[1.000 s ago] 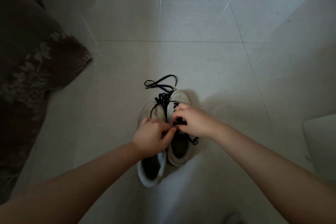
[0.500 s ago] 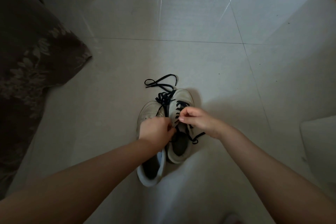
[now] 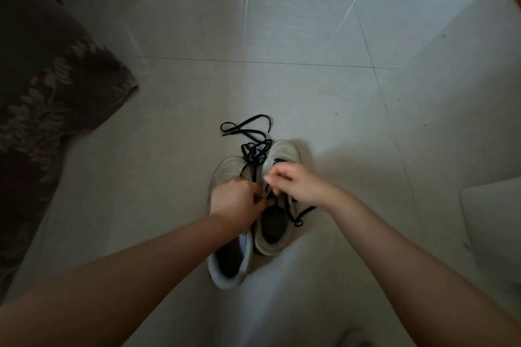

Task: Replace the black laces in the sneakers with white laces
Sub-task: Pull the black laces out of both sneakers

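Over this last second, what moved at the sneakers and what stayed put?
The right hand rose off the right sneaker toward its toe, baring a black lace loop beside the shoe. Whether its fingers pinch the lace is unclear. The left hand slid slightly toward the shoe's tongue. Both sneakers, the left sneaker included, and the loose lace pile on the floor stayed where they were.

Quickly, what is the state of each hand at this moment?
Left hand: closed, pinching the black lace at the right sneaker.
Right hand: fingers curled, pinching that lace.
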